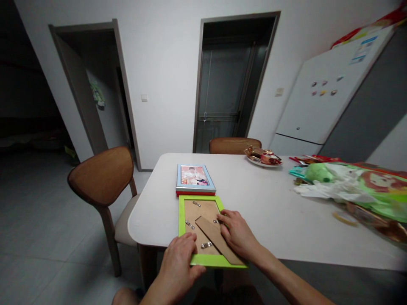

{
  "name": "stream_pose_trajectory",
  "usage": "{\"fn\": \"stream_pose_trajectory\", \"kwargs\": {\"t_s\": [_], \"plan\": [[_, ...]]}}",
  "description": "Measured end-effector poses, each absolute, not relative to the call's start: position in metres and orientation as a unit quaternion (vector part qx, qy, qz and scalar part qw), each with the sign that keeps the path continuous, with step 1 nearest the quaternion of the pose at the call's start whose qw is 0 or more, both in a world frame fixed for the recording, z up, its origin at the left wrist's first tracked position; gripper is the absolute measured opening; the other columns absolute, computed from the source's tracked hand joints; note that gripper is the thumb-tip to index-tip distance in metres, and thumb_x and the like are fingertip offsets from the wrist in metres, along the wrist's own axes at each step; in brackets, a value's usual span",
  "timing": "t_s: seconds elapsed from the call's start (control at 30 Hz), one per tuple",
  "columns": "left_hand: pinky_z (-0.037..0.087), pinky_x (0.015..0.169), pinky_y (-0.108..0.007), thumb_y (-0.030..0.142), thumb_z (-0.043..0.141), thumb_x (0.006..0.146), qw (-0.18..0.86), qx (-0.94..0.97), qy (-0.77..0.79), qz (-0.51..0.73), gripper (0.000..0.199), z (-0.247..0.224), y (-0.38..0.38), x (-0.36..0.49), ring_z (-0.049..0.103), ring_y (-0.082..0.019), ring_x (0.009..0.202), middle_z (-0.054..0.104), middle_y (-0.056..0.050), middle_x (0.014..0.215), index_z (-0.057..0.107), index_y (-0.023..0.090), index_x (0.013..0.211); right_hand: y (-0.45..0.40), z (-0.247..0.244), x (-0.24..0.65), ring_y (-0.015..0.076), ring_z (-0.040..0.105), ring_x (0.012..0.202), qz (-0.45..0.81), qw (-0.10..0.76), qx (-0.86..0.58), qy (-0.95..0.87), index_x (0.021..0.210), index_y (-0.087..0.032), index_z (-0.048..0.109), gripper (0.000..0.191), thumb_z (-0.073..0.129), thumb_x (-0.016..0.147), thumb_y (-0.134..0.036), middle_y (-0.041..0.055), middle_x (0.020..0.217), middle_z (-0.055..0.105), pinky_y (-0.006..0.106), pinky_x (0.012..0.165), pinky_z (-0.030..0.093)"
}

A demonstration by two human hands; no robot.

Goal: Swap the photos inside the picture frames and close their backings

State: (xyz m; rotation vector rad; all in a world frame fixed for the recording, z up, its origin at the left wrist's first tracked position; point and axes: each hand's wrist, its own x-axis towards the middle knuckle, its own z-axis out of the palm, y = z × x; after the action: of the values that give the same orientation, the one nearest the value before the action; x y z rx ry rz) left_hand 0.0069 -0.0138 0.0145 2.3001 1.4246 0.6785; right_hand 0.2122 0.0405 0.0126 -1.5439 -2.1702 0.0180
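A lime-green photo frame (182, 214) lies back side up at the table's near edge, its lower end reaching past that edge. Its brown backing board (205, 208) carries several small metal clips (206, 245), and a brown stand leg (213, 236) slants across it. My left hand (178, 260) grips the lower left corner, thumb at the bottom edge. On the right side, my right hand (237, 233) curls over the border, fingertips by a clip near the middle. Just beyond lies a light-blue photo frame (194, 178), picture up, on top of a red one (193, 194).
The white table (254, 199) holds a plate of wrapped items (263, 159) at the back, and a heap of plastic bags (356, 186) with a tape roll (345, 218) at right. Brown chairs stand at left (103, 176) and behind (235, 145). A fridge (318, 97) is back right.
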Motion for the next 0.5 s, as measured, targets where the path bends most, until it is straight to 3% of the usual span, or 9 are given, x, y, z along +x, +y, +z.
{"fn": "stream_pose_trajectory", "kwargs": {"t_s": [0.23, 0.5], "plan": [[0.033, 0.094, -0.04, 0.021, 0.065, 0.061, 0.177, 0.812, 0.501, 0.242, 0.039, 0.012, -0.014, 0.006, 0.044, -0.023, 0.111, 0.053, -0.007, 0.116, 0.053, 0.02, 0.098, -0.002, 0.026, 0.187, 0.0192, 0.043, 0.098, 0.06, 0.239, -0.433, -0.867, 0.092, -0.026, 0.062, 0.027, 0.041, 0.076, -0.018, 0.0047, 0.102, 0.053, 0.038, 0.086, 0.034], [0.035, 0.094, -0.039, 0.021, 0.068, 0.058, 0.176, 0.812, 0.503, 0.24, 0.043, 0.013, -0.013, 0.007, 0.044, -0.024, 0.111, 0.053, -0.007, 0.117, 0.054, 0.019, 0.1, -0.009, 0.033, 0.189, 0.0194, 0.041, 0.099, 0.072, 0.225, -0.403, -0.884, 0.086, -0.027, 0.063, 0.027, 0.043, 0.074, -0.015, 0.0036, 0.1, 0.053, 0.037, 0.087, 0.033]]}}
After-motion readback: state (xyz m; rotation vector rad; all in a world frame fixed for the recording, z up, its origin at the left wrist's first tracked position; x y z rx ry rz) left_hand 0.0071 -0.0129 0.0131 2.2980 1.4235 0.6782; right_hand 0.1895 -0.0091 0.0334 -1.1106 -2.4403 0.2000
